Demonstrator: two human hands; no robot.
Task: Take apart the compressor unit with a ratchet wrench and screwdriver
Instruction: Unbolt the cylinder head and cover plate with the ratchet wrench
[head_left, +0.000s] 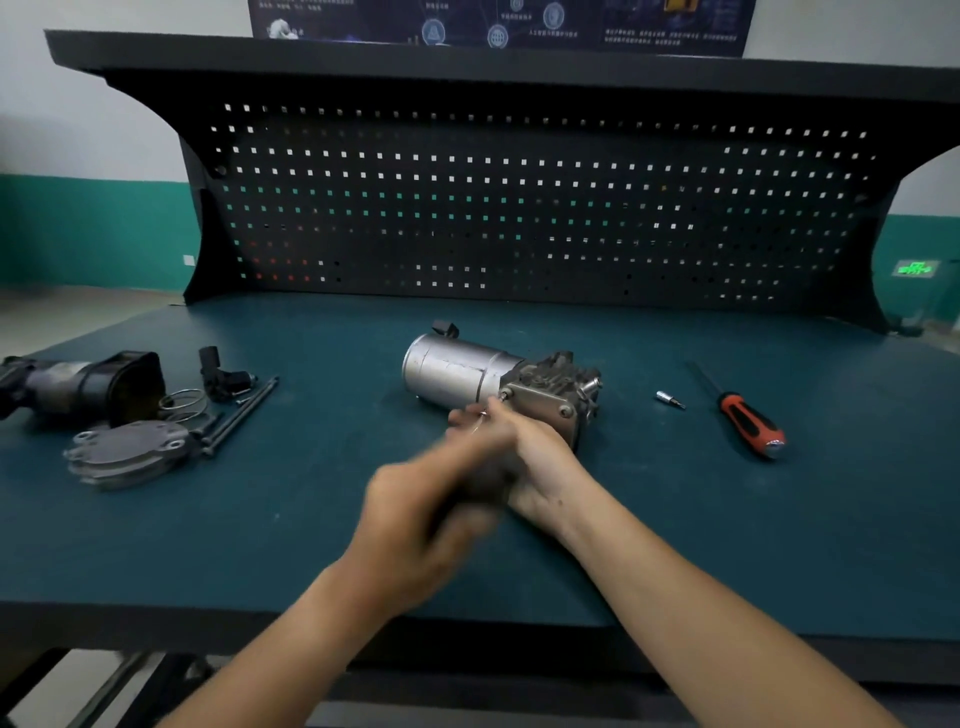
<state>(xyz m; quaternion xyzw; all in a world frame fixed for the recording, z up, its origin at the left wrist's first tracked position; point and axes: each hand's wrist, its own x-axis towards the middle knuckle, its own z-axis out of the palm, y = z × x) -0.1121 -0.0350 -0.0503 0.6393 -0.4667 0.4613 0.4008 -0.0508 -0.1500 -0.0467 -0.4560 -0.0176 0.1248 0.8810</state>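
Observation:
The compressor unit (467, 371), a silver cylinder with a grey cast head, lies on its side mid-bench. My right hand (537, 460) reaches to the head's near corner, where its fingertips pinch a small shiny metal piece (481, 414) just below a bolt (504, 395). My left hand (426, 501) is blurred and pressed against the right one. Its fingers curl round a dark tool (488, 480) that is mostly hidden; it looks like the ratchet wrench's handle. A red-and-black screwdriver (748, 421) and a small socket bit (670, 400) lie to the right.
Removed parts lie at the left: a dark housing (88, 387), a grey cover plate (127, 452), wire rings (182, 402), a black connector (221, 374) and long bolts (244, 413). A pegboard (519, 208) backs the green bench mat (727, 519).

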